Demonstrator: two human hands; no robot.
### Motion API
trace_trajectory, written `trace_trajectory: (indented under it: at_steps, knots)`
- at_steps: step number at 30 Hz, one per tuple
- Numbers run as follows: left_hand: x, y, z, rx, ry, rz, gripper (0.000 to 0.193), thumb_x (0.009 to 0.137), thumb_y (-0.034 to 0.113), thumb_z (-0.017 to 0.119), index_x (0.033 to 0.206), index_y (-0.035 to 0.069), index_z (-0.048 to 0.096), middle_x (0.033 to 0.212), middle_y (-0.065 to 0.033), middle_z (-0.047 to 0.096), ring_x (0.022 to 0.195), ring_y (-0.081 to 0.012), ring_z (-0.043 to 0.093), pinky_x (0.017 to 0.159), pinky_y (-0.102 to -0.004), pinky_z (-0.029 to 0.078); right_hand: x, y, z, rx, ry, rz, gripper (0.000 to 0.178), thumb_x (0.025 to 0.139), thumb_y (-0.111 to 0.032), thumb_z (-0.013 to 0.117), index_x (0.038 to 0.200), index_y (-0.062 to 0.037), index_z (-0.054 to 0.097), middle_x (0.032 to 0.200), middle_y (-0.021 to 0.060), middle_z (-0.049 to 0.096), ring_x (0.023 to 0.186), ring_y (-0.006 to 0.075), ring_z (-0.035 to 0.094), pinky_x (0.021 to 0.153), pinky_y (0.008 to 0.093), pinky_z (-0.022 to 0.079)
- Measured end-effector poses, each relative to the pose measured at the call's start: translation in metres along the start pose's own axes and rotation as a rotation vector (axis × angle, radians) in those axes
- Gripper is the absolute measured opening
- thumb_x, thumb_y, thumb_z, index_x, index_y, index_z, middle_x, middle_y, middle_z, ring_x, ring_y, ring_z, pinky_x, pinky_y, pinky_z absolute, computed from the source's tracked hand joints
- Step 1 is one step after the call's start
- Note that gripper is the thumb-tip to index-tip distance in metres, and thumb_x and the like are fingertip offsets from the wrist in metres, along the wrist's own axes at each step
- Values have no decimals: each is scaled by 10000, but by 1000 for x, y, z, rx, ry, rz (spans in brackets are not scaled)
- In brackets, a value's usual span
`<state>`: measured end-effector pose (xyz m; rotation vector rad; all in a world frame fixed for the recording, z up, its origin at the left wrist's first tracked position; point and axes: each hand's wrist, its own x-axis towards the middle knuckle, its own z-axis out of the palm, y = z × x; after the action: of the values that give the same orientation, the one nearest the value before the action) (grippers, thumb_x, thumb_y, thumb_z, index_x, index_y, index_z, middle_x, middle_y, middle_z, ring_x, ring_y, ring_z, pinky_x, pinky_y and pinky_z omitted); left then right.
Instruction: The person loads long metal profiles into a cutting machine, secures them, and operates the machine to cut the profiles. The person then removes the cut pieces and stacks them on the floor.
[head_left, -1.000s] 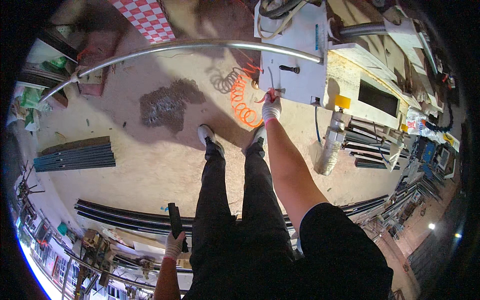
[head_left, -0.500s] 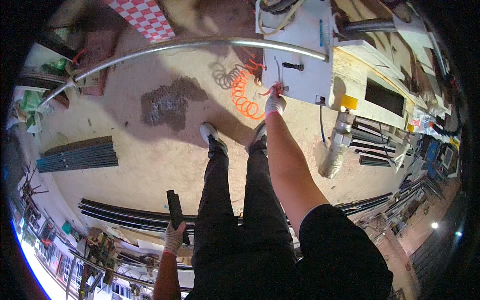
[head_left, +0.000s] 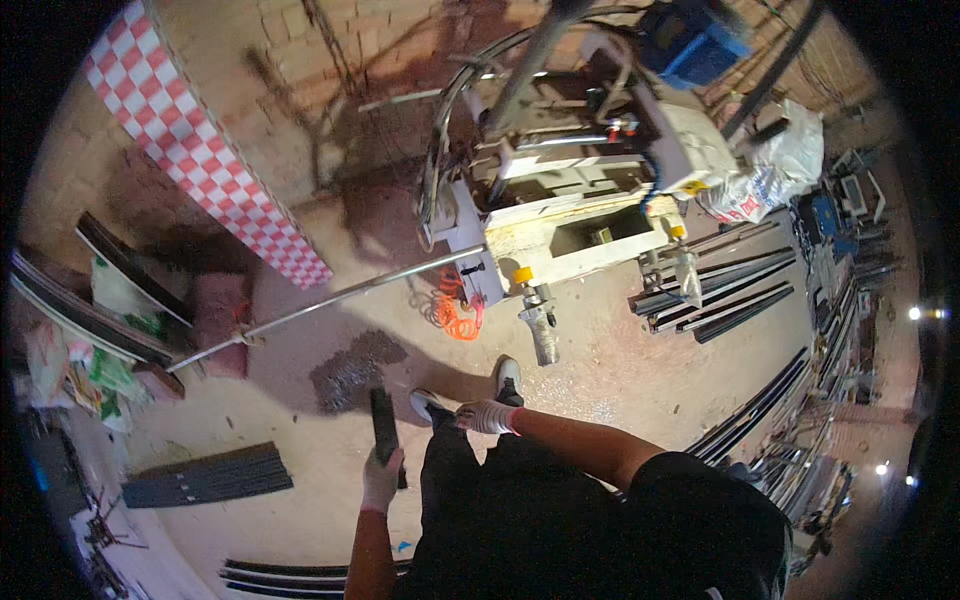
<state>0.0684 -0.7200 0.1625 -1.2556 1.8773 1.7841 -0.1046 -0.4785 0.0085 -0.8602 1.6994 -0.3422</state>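
My left hand (head_left: 380, 482), in a pale glove, is closed around a short dark profile piece (head_left: 384, 425) that points up and away from me. My right hand (head_left: 488, 416), also gloved, is in front of my legs near my shoes, its fingers loosely bent and nothing visible in them. Ahead and to the right stands a white machine (head_left: 580, 235) with hoses and a cylinder on top. An orange coiled air hose (head_left: 455, 315) hangs at its left side, apart from both hands.
A long metal rod (head_left: 370, 298) reaches left from the machine. Dark profiles lie stacked at left (head_left: 210, 476) and on the right floor (head_left: 715, 285). A red-white checkered panel (head_left: 200, 140) leans at the back left. A dark stain (head_left: 355, 372) marks the floor.
My right hand has left the machine's side by the orange hose and drawn back to my legs. My left hand still holds the dark profile piece. The view has tilted up toward the machine.
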Motion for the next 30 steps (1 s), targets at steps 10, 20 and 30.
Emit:
trace_trajectory:
  at_steps: [10,20,30]
  knots:
    - [26,274,129,-82,-736,330,418,981,413,612,1132,24,641,972,5,639,845,-117,584,772,-273,477,-187,-110,-175,1269,979,-482,417,984,-332,662,1235,0,644,1086,21,670,996,132,589,891,294,502]
    - [-1,448,310,187,-724,519,443,958,438,649,1188,61,626,923,-44,680,743,-144,647,644,-292,547,-316,-1,-322,1455,1268,-661,490,940,-426,703,1216,-23,673,915,33,687,790,105,615,726,275,524]
    - [30,639,448,1556,241,1234,519,945,423,572,1336,81,561,1129,-186,644,1055,-356,633,901,-472,520,-359,194,-253,1242,1181,-355,418,1002,-362,615,1253,-29,650,1029,69,717,830,136,657,765,294,548]
